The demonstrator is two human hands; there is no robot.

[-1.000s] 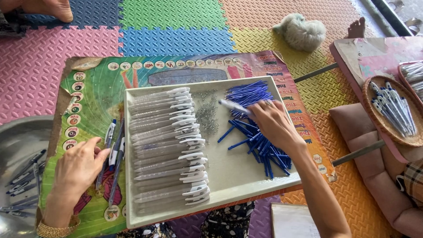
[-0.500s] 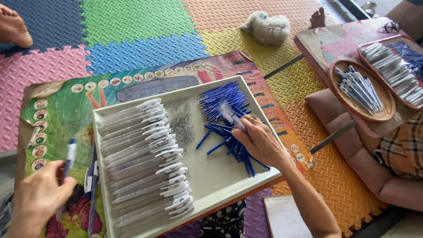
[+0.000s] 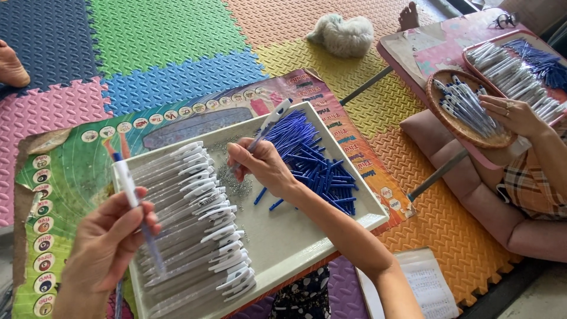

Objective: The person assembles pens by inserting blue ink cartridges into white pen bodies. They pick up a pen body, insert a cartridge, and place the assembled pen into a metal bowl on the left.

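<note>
Bottom edge cuts off both wrists, and the left hand (image 3: 109, 239) hides the lower end of the assembled pen (image 3: 137, 207) it's pinching, so can't tell how that end looks. Fingers are closed around the barrel, blue tip pointing up. Half a second ago that hand was way off to the left over the printed mat; now it's lifted up over the tray's edge.

The right hand (image 3: 263, 165) has left the blue pile and now grips a clear pen barrel (image 3: 269, 125) with a white cap, tilted up and away.

The white tray (image 3: 295, 236) holds a row of capped clear pen barrels (image 3: 195, 218) on the left, a scatter of tiny springs (image 3: 233, 180) in the middle (hard to make out) and a heap of blue refills (image 3: 313, 159) on the right.

Further off, another person's hand (image 3: 514, 115) rests on a woven basket (image 3: 449, 118) of finished pens, half cut off by the frame.
</note>
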